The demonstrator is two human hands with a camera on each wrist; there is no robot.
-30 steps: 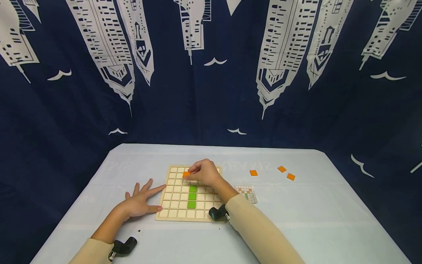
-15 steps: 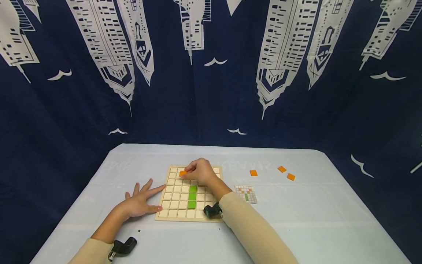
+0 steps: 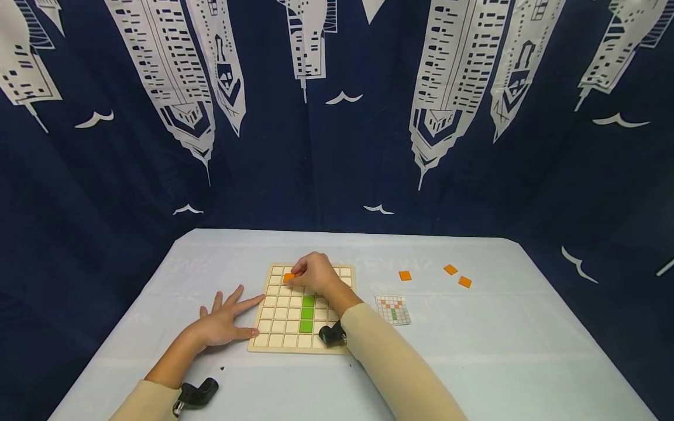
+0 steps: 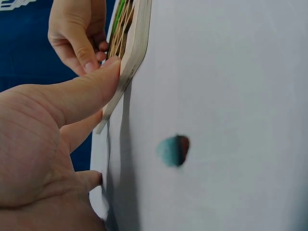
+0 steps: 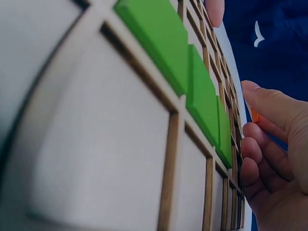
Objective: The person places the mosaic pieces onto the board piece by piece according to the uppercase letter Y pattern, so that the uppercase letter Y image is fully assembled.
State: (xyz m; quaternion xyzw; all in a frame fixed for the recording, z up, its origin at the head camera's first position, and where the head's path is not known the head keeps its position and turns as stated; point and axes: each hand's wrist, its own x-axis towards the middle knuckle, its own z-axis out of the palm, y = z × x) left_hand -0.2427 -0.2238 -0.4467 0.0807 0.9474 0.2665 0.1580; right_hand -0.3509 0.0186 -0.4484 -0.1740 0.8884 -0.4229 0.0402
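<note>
Right hand (image 3: pixel 316 275) is reaching in from five o'clock over the board (image 3: pixel 295 350), thumb and fingers pinching an orange tile (image 3: pixel 289 278) up toward eleven; whether that tile is touching the cells, we're not able to tell. Over at nine o'clock the left hand (image 3: pixel 222 324) is spreading its fingers wide, thumb and forefinger touching the board's edge. Three green tiles (image 3: pixel 307 313) are sitting in a column, running through the board's middle toward six. Out past the edge at three o'clock, a card (image 3: pixel 392 310) is showing a small grid with orange and green squares. Further off, around two, three more orange tiles (image 3: pixel 405 275) are lying on the white table (image 3: pixel 526 339), two of them near each other. Behind it all, a navy curtain (image 3: pixel 316 158) is hanging with pale upside-down towers.
</note>
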